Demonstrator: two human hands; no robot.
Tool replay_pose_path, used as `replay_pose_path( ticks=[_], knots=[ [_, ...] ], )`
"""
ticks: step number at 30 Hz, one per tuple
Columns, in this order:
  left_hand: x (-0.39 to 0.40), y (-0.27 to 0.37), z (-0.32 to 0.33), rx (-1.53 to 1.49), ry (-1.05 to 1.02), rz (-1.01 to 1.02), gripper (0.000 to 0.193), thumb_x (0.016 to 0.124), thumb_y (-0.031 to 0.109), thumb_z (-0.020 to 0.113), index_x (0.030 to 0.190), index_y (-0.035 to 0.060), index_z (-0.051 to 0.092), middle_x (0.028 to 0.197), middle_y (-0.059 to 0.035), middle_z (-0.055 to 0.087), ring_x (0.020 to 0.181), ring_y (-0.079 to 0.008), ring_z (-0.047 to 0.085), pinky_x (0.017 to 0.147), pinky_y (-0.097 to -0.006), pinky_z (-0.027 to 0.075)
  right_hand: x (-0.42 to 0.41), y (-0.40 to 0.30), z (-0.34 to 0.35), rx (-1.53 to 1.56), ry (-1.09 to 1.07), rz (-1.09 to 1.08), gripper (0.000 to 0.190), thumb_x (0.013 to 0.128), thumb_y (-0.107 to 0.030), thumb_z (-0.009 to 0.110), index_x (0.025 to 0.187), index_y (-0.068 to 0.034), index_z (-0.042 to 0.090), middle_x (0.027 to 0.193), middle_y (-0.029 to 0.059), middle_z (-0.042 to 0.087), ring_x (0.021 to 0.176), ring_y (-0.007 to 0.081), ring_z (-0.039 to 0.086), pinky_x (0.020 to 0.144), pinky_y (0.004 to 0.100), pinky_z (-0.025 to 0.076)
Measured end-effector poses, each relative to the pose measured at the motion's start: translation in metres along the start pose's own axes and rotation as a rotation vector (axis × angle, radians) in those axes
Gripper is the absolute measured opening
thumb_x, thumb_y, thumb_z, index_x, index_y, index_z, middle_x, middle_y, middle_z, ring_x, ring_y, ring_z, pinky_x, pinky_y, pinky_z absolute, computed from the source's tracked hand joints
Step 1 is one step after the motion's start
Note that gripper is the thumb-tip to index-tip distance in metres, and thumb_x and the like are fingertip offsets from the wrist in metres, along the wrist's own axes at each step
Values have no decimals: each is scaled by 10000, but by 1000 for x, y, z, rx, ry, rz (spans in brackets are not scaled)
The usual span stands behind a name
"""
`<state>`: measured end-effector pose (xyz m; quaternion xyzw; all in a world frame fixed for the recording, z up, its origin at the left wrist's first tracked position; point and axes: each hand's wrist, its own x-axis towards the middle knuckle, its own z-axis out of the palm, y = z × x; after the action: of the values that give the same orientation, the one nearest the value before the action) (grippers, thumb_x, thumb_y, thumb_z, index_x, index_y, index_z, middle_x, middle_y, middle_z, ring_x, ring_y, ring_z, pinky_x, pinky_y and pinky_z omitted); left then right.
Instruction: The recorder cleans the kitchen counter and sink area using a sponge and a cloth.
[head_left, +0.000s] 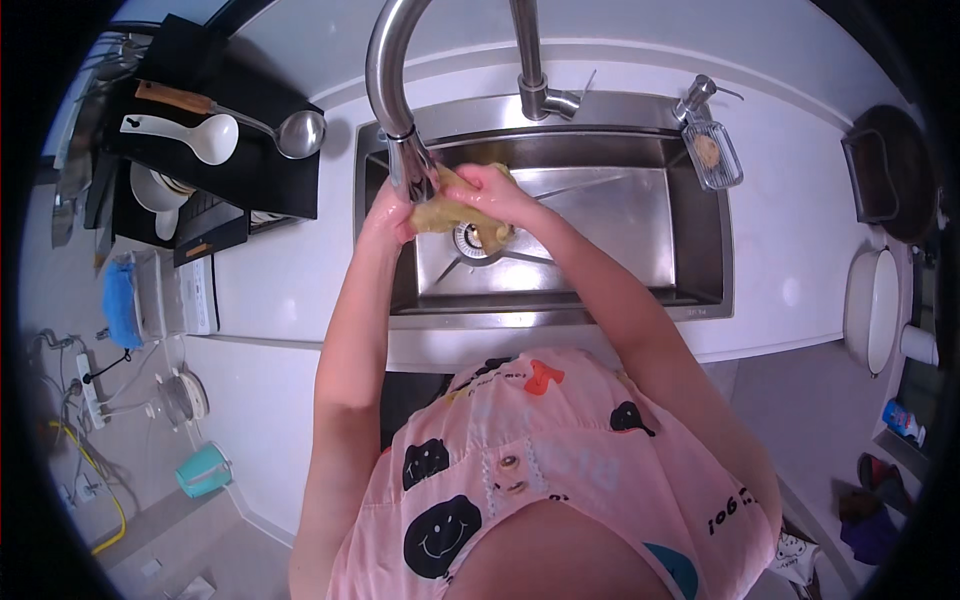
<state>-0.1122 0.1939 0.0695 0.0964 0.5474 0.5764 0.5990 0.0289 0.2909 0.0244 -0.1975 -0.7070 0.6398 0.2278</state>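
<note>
Over the left part of a stainless steel sink (600, 225), my two hands hold a wet yellow-green cloth (442, 215) beneath the spout of a metal faucet (390, 82). My left hand (391, 214) grips the cloth's left end, partly hidden by the spout. The fingers of my right hand (487, 187) are closed on its upper right part. One end of the cloth hangs down beside the round drain strainer (469, 240). Whether water is running cannot be told.
A wire holder (712, 157) with a sponge hangs at the sink's right rim. A black rack (285, 184) with a metal ladle (300, 135) and a white spoon (214, 140) stands left. A white basin (871, 311) is at the far right. The faucet arches over my hands.
</note>
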Motion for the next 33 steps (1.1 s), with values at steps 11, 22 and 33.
replay_pose_path(
  ticks=[11, 22, 33],
  knots=[
    [-28, -6, -1, 74, 68, 132, 250, 784, 121, 643, 1010, 42, 570, 912, -59, 614, 786, -165, 621, 667, -297, 516, -16, 11, -44, 406, -168, 101, 164, 710, -169, 698, 749, -36, 610, 649, 5, 561, 637, 46, 485, 579, 226, 402],
    [-17, -11, -28, 547, 175, 333, 103, 767, 52, 624, 858, 28, 582, 764, -11, 592, 692, -87, 537, 618, -223, 422, -7, 5, -45, 152, -108, 176, 268, 822, -261, 599, 805, 1, 650, 659, -2, 592, 632, 46, 509, 565, 231, 426],
    [-8, -51, -9, 864, -61, 421, 220, 810, 220, 641, 894, 17, 626, 730, 33, 536, 662, -54, 454, 596, -225, 371, 1, -20, -17, 68, -272, 141, 274, 824, -267, 558, 825, -9, 649, 666, -10, 588, 645, 57, 493, 592, 236, 416]
  ],
)
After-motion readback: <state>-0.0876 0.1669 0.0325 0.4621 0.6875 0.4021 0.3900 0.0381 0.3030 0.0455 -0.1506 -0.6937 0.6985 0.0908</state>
